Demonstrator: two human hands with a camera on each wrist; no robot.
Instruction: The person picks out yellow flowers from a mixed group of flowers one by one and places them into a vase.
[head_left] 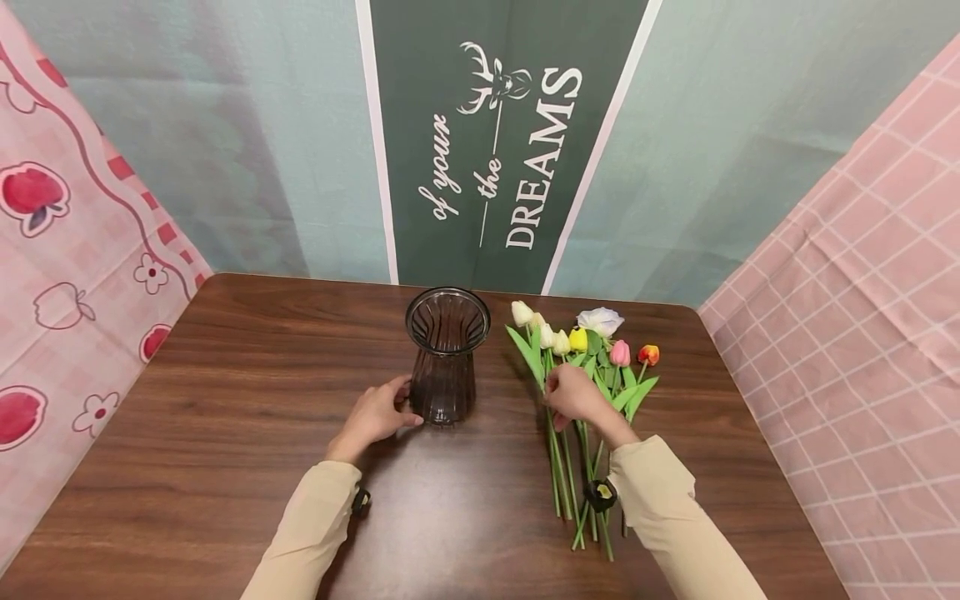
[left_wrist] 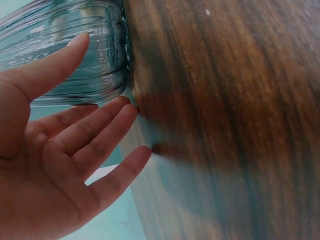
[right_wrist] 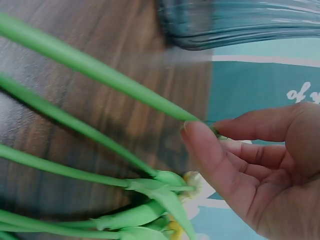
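**Vase steadied, one tulip stem pinched**

Dark wood-grain table (head_left: 225, 467) fills the lower half of the head view, backed by a teal and green banner (head_left: 495, 142) at upper centre and pink checked cloths at the left and right edges.

A ribbed glass vase (head_left: 447, 354) is seen upright at the centre of the frame. The left hand (head_left: 375, 414) is laid against its lower part from the left; in the left wrist view the fingers (left_wrist: 95, 135) are held nearly straight, the thumb rests on the glass (left_wrist: 65, 45), and nothing is clasped.

A bunch of tulips (head_left: 581, 358) lies flat on the table just right of the vase, with the blooms toward the upper part of the frame and the stems running down toward the lower edge. The right hand (head_left: 573, 394) is placed over the stems below the blooms. In the right wrist view one green stem (right_wrist: 100, 75) is pinched between thumb and forefinger (right_wrist: 210, 150), while the other stems lie loose beneath.

The stem is judged light, thin and bendable, so it is best taken near its middle, clear of the soft bloom. The vase is judged heavy, smooth and breakable, with ribs that aid the hold; it is best steadied low on the body.
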